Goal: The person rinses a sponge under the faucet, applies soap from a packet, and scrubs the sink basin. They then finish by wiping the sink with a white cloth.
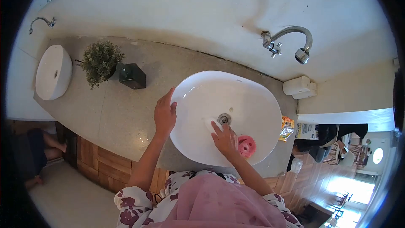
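A white oval basin point(194, 118) stands on the grey counter before me. My left hand point(165, 114) lies along the basin's left rim, its fingers stretched out and thumb apart. Down inside the bowl, my right hand point(225, 138) has its fingers spread, with the fingertips at the metal drain point(224, 119). A round pink scrubber with a scalloped edge point(249, 145) lies in the bowl just right of my right wrist, partly behind it. I see nothing held in either hand. One small dark speck point(230, 109) shows above the drain.
A chrome tap point(293, 44) juts from the wall above the basin. Left on the counter are a black dispenser bottle point(132, 76), a potted plant point(101, 61) and a second basin point(52, 74). White rolls point(297, 86) and a yellow packet point(287, 128) lie right. Another person's legs point(52, 145) show lower left.
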Demonstrator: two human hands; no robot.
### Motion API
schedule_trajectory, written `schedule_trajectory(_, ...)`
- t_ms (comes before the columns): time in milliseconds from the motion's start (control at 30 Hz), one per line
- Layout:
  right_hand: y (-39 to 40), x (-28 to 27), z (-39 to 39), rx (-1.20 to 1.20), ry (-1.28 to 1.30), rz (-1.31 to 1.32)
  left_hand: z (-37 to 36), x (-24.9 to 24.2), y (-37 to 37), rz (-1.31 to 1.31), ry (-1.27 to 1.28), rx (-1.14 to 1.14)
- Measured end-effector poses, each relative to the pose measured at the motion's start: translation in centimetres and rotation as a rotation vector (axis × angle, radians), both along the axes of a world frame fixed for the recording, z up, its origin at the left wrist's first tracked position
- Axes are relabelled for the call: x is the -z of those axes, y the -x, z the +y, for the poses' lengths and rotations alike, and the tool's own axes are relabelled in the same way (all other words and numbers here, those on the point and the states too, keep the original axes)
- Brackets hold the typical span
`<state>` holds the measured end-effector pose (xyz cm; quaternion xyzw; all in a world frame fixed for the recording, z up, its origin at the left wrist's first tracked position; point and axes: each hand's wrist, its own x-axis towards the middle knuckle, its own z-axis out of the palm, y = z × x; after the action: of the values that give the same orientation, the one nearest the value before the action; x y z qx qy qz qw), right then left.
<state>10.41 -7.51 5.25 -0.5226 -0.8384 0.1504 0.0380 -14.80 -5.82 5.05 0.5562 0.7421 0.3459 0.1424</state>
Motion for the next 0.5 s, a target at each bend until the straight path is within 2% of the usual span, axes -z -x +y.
schedule_trajectory(133, -0.6, -0.6, -1.3, -0.052, 0.033, -0.073, 0.1, 0.3, 0.1, -0.028, 0.005, 0.002)
schedule_trajectory(233, -0.4, -0.2, -0.9, -0.090, 0.000, -0.003, 0.1, 0.0, 0.1, -0.053, 0.015, 0.003)
schedule_trajectory(300, 0.7, 0.1, -0.1, -0.026, -0.088, -0.038, 0.1, 0.1, 0.1, -0.060, 0.011, -0.002)
schedule_trajectory(433, 0.7, -0.1, -1.0, 0.005, -0.066, -0.008, 0.1, -0.3, 0.1, -0.095, 0.015, 0.010)
schedule_trajectory(500, -0.3, -0.5, -1.9, -0.067, -0.053, 0.038, 0.1, 0.1, 0.1, -0.063, 0.027, -0.007)
